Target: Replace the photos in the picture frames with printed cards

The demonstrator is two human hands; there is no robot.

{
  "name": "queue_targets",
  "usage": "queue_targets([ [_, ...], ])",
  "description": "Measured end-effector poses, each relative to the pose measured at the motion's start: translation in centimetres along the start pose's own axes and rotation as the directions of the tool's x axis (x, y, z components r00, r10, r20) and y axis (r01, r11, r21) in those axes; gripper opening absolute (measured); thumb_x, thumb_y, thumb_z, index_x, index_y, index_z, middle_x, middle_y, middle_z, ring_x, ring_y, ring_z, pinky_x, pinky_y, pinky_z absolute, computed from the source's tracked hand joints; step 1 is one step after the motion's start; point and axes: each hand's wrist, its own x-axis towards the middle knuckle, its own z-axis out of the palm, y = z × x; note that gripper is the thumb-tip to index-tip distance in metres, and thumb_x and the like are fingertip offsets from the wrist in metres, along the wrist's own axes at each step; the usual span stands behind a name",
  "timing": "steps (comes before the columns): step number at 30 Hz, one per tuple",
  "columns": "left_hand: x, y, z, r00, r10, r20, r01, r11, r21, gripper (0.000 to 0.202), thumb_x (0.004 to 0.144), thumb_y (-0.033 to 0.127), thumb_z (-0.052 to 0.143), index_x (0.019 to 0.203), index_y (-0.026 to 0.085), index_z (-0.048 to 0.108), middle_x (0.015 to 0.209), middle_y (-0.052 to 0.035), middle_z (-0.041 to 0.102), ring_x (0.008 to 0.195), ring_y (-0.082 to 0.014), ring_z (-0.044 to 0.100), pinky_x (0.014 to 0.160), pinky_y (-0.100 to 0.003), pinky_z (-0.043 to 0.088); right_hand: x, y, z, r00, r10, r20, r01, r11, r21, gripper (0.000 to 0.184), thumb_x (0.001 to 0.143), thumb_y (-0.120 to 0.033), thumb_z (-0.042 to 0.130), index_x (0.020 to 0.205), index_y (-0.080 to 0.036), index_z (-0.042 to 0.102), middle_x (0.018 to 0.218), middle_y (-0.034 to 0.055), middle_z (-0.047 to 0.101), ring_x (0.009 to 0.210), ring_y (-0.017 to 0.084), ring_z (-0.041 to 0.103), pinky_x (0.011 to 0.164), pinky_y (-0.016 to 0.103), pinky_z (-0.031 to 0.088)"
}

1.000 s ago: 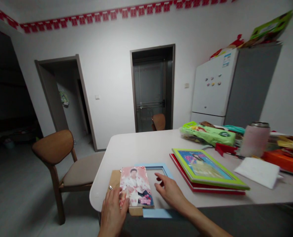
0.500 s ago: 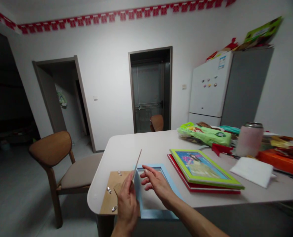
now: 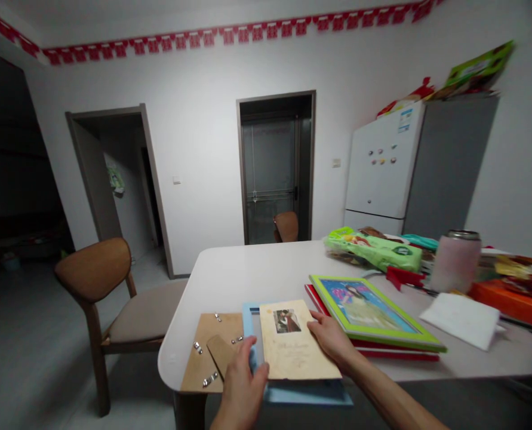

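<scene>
A cream card with a small picture near its top lies face-down over a light blue photo frame at the near edge of the white table. My left hand grips the card's near left edge together with the frame's left rail. My right hand holds the card's right edge, fingers curled on it. A brown backing board with metal clips lies flat just left of the frame.
A green-framed picture lies on a red frame to the right. Farther right are a white paper, a pink tumbler, a green packet and an orange box. A wooden chair stands left of the table.
The photo, first face-up on the backing board, was lifted on edge by my left hand and turned over. It now lies back-side-up on the blue frame, both hands on it.
</scene>
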Motion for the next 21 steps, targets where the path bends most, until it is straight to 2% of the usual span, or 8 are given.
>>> queue_targets([
  [2, -0.5, 0.1, 0.0, 0.995, 0.029, 0.097, -0.045, 0.985, 0.167, 0.045, 0.063, 0.023, 0.052, 0.107, 0.013, 0.052, 0.116, -0.0121, 0.05, 0.11, -0.0246, 0.042, 0.096, -0.038, 0.028, 0.1, 0.3, 0.4, 1.0, -0.023, -0.015, 0.021, 0.991, -0.133, 0.046, 0.066, -0.013, 0.033, 0.107, -0.01, 0.053, 0.079, 0.0075, 0.066, 0.065, 0.017, 0.061, 0.054, 0.023, 0.043],
  [5, -1.1, 0.0, 0.4, 0.983, 0.057, 0.175, -0.107, 0.95, 0.292, 0.05, 0.061, 0.025, 0.055, 0.109, 0.011, 0.051, 0.12, -0.0149, 0.046, 0.113, -0.0278, 0.038, 0.098, -0.041, 0.025, 0.0, 0.1, 1.4, 0.995, -0.065, -0.074, 0.043, 0.963, -0.266, 0.048, 0.065, -0.013, 0.033, 0.108, -0.009, 0.053, 0.083, 0.0089, 0.066, 0.067, 0.017, 0.06, 0.058, 0.023, 0.042],
  [10, -1.2, -0.2, 0.4, 0.968, 0.094, 0.235, -0.173, 0.923, 0.345, 0.049, 0.06, 0.024, 0.058, 0.107, 0.012, 0.053, 0.121, -0.0166, 0.045, 0.114, -0.0304, 0.037, 0.098, -0.045, 0.023, 0.3, 0.1, 1.5, 0.983, -0.129, -0.127, 0.071, 0.921, -0.383, 0.048, 0.066, -0.014, 0.034, 0.11, -0.007, 0.051, 0.085, 0.0113, 0.065, 0.072, 0.018, 0.06, 0.064, 0.024, 0.041],
  [16, -1.2, 0.4, 0.5, 0.955, 0.087, 0.285, -0.202, 0.892, 0.405, 0.042, 0.063, 0.025, 0.056, 0.104, 0.016, 0.054, 0.12, -0.0136, 0.047, 0.115, -0.0291, 0.035, 0.099, -0.046, 0.021, 0.2, 0.0, 1.1, 0.979, -0.181, -0.091, 0.116, 0.869, -0.481, 0.042, 0.068, -0.014, 0.034, 0.104, -0.008, 0.054, 0.088, 0.0117, 0.064, 0.076, 0.018, 0.059, 0.067, 0.024, 0.039],
  [21, -1.4, 1.2, 0.6, 0.936, 0.05, 0.349, -0.236, 0.824, 0.515, 0.036, 0.069, 0.027, 0.05, 0.102, 0.016, 0.053, 0.119, -0.0087, 0.048, 0.117, -0.0244, 0.032, 0.099, -0.042, 0.02, -0.8, 0.0, 2.1, 0.959, -0.282, -0.042, 0.185, 0.729, -0.659, 0.033, 0.072, -0.018, 0.037, 0.096, -0.009, 0.057, 0.093, 0.0138, 0.061, 0.086, 0.021, 0.054, 0.077, 0.028, 0.035],
])
